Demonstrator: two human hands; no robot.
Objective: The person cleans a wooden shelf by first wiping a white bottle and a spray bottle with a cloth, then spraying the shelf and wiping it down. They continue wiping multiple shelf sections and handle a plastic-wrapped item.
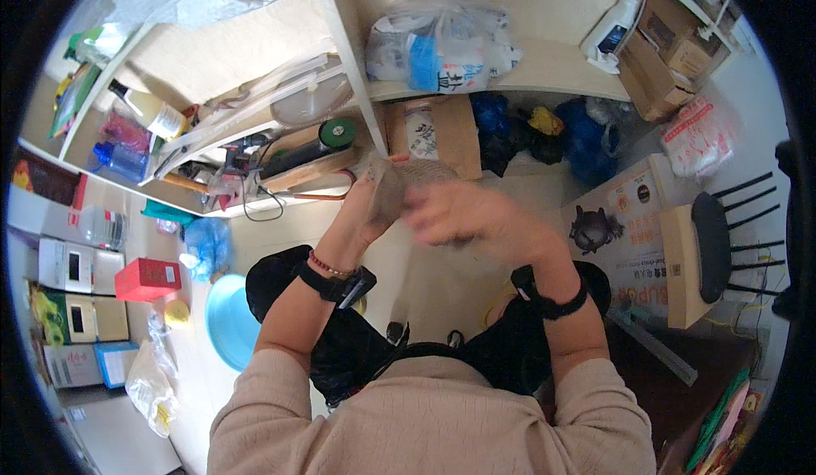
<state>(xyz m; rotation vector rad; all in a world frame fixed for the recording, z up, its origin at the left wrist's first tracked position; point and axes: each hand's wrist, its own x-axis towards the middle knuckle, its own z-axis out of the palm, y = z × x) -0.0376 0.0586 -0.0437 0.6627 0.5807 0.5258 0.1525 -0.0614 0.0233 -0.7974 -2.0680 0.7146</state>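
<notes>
My left hand [354, 220] grips a grey-brown item [384, 191] that has a mesh-like part [430, 172] on its far right side. It may be a shoe, but blur hides its exact kind. Close against its right side is my right hand [462, 213], smeared by motion. Whether that hand holds anything is unclear, though a dark edge shows beneath its fingers. Both hands are raised in front of my knees, over the pale floor [421, 283].
Ahead, a wooden shelf unit [347, 47] holds a cordless drill [237, 153], a circular saw blade [312, 98] and a stuffed plastic bag [446, 47]. A light-blue basin [231, 325] stands left of my leg. Right are a large carton [628, 220] and dark-blue bags [580, 134].
</notes>
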